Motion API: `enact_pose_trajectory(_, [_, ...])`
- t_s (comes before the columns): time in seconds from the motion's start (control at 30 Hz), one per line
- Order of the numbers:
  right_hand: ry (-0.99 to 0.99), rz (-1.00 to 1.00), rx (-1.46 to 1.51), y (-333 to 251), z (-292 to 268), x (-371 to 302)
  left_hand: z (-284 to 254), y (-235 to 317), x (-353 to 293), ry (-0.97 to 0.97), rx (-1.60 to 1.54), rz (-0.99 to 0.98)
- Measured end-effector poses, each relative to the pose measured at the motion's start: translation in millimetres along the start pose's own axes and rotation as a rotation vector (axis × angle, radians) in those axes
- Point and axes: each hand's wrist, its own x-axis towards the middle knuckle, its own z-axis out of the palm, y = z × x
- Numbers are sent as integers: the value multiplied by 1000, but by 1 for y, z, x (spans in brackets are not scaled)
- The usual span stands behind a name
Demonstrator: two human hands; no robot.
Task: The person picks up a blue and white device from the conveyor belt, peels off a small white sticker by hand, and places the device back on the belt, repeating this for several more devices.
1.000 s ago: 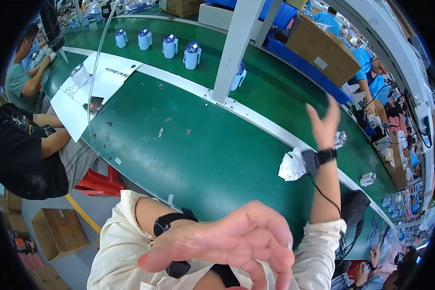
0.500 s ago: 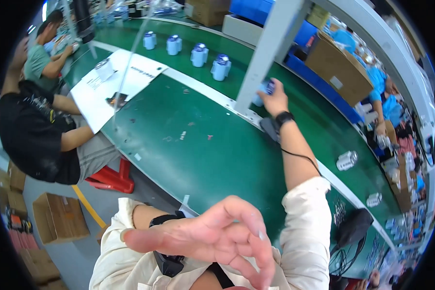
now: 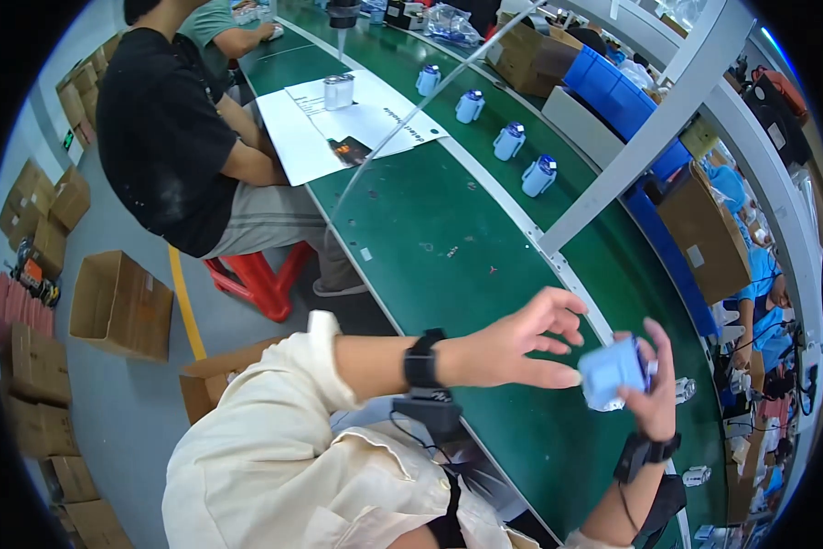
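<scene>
My right hand point(image 3: 655, 403) grips a light blue device point(image 3: 609, 373), rounded and with a dark purple end, tilted above the green table. It is slightly smeared by motion. My left hand point(image 3: 521, 346) reaches toward it with fingers spread; the thumb tip is right by the device's left side, and whether they touch I cannot tell. Several similar upright light blue devices with dark purple tops, the nearest of them a light blue device point(image 3: 538, 177), stand in a row on the green conveyor point(image 3: 603, 240) beyond the white strip.
A slanting grey post point(image 3: 649, 128) rises from the strip. White sheets point(image 3: 292, 137) lie at the far left, beside a seated person in black point(image 3: 160, 137). Silvery devices point(image 3: 684, 391) sit on the conveyor at right. An open carton point(image 3: 123, 306) stands on the floor.
My right hand has come back from beside the post toward me, bringing a light blue device. My left hand has moved right and forward to meet it. The view has turned.
</scene>
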Motion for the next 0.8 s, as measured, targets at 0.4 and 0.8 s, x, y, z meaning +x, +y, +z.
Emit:
enact_pose_trajectory(0.4, [-67, -107, 67, 13, 10, -48, 26, -50, 84, -652, -335, -646])
enact_pose_trajectory(0.8, [423, -155, -177, 62, -5, -83, 16, -102, 81, -360, 811, 201])
